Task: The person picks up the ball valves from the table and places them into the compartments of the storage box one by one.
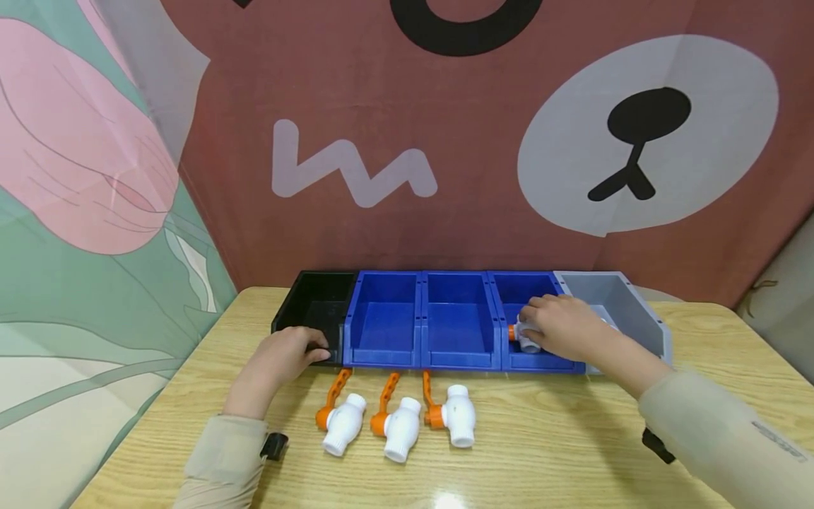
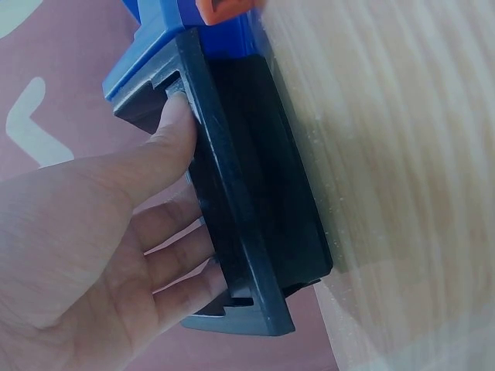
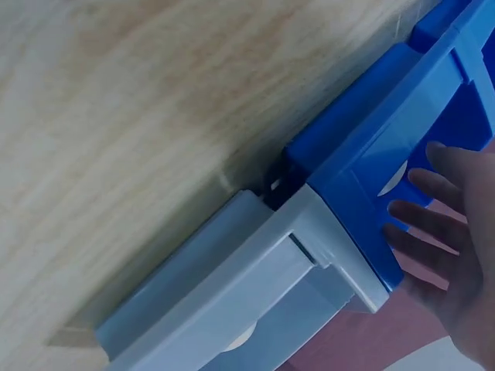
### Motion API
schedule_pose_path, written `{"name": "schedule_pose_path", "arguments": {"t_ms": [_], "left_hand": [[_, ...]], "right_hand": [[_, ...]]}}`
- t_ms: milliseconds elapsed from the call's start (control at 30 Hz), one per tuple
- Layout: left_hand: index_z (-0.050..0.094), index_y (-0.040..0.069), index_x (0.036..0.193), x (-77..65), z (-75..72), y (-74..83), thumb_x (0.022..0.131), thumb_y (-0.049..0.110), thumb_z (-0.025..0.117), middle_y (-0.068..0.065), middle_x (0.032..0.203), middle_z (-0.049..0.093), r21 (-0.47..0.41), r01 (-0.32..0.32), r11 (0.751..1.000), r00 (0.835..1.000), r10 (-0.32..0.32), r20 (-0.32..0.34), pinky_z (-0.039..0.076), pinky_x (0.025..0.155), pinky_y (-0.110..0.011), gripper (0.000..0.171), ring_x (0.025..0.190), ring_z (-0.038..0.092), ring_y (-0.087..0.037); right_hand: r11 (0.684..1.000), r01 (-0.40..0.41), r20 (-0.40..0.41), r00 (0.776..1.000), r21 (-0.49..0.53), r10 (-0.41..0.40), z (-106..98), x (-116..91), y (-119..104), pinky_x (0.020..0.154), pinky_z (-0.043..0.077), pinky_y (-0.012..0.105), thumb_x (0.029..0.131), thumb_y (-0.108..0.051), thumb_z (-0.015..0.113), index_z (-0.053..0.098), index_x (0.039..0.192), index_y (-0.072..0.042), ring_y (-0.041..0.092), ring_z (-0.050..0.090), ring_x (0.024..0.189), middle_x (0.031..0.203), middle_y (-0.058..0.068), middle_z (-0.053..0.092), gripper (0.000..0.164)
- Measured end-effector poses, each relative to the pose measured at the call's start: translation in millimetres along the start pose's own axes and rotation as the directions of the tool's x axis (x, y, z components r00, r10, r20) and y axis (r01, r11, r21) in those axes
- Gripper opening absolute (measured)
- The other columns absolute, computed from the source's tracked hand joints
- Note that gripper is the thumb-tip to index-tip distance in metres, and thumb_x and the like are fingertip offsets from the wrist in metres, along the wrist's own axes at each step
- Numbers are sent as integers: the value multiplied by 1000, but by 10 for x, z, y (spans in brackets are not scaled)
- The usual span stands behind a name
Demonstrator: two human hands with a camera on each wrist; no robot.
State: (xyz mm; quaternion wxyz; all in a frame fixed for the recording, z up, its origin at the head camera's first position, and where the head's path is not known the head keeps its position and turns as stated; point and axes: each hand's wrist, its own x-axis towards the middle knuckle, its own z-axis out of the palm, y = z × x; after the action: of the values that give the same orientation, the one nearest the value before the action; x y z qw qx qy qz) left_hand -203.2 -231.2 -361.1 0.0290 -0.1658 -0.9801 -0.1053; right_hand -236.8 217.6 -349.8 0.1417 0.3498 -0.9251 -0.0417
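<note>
In the head view my right hand (image 1: 562, 325) reaches into the rightmost blue bin (image 1: 543, 362), above a white ball valve (image 1: 529, 341) with an orange end. The right wrist view shows that hand (image 3: 456, 232) with fingers spread and loosely bent, beside a white edge of the valve (image 3: 394, 179). My left hand (image 1: 282, 364) rests at the black bin (image 1: 318, 290); in the left wrist view its thumb touches the front rim and the other fingers reach inside. Three white ball valves with orange handles, left (image 1: 343, 425), middle (image 1: 402, 430) and right (image 1: 459, 416), lie on the table.
Two more blue bins, left (image 1: 386, 332) and middle (image 1: 458, 332), stand between the black bin and the rightmost blue one. A grey bin (image 1: 649, 325) at the right end holds something white, partly hidden. The wooden table (image 1: 521, 452) backs onto a printed cloth (image 1: 343, 233).
</note>
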Motion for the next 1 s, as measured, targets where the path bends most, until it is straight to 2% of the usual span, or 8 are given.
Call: {"name": "schedule_pose_path", "arguments": {"t_ms": [267, 567, 833, 867, 1000], "left_hand": [[76, 11, 96, -4, -8, 18, 90, 21, 73, -6, 98, 72, -2, 10, 1000, 1000, -10, 10, 55, 83, -48, 12, 93, 67, -29], [76, 11, 97, -1, -9, 15, 90, 21, 73, -5, 98, 72, 2, 12, 1000, 1000, -12, 15, 55, 84, -48, 13, 94, 67, -29], [76, 11, 96, 0, 0, 3, 90, 21, 73, -6, 97, 72, 3, 8, 1000, 1000, -8, 5, 55, 83, -48, 12, 93, 67, -29], [76, 11, 96, -2, 1, 4, 90, 21, 73, -6, 97, 72, 4, 8, 1000, 1000, -8, 5, 55, 83, -48, 12, 92, 67, -29], [76, 11, 96, -2, 3, 3, 90, 21, 73, -5, 97, 72, 3, 10, 1000, 1000, -10, 8, 55, 83, -48, 12, 93, 67, -28]], "right_hand": [[999, -44, -92, 995, 1, 44, -54, -195, -71, 70, 57, 44, 84, -19, 80, 73, 94, -8, 25, 65, 80, 89, 5, 67, 16], [998, -61, -212, 975, 25, 64, -119, -415, -162, 75, 56, 49, 81, -18, 81, 74, 95, -9, 28, 67, 86, 93, 4, 69, 18], [992, -119, -265, 956, 39, 125, -183, -567, -112, 70, 57, 49, 78, -17, 80, 74, 97, -9, 30, 69, 85, 95, 7, 71, 22], [992, -119, -277, 952, 42, 126, -191, -586, -97, 67, 57, 47, 84, -25, 76, 74, 97, -10, 27, 69, 81, 95, 7, 71, 20], [987, -136, -305, 940, 81, 154, -235, -669, -36, 61, 56, 45, 87, -27, 74, 74, 97, -11, 26, 68, 78, 95, 7, 71, 19]]}}
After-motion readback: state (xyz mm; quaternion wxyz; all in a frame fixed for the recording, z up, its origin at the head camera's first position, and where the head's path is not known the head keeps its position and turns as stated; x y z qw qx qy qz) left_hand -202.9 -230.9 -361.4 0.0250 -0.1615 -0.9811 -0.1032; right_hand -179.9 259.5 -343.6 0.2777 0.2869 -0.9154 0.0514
